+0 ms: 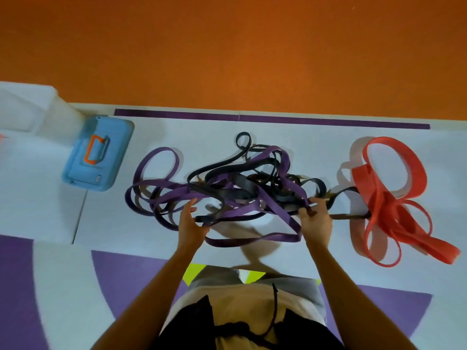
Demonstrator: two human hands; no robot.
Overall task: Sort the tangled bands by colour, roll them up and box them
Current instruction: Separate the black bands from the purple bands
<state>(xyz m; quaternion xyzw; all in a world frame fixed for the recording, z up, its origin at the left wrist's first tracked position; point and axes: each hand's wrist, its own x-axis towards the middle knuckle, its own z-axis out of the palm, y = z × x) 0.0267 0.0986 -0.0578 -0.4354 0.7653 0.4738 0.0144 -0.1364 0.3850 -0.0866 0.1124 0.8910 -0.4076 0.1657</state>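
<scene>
hands at the near edge of the tangle: the left hand (pixel 190 224) pinches a black band (pixel 214 219) between thumb and curled fingers, and the right hand (pixel 317 218) is closed round purple and black strands at the tangle's right end. the purple bands (pixel 275 209) and the black ones lie knotted together on the white mat (pixel 278 137), a dark strand running from the right hand to the red bands (pixel 379 198) heaped apart on the right. a blue box (pixel 113 147) with an orange handle lies on the mat to the left.
</scene>
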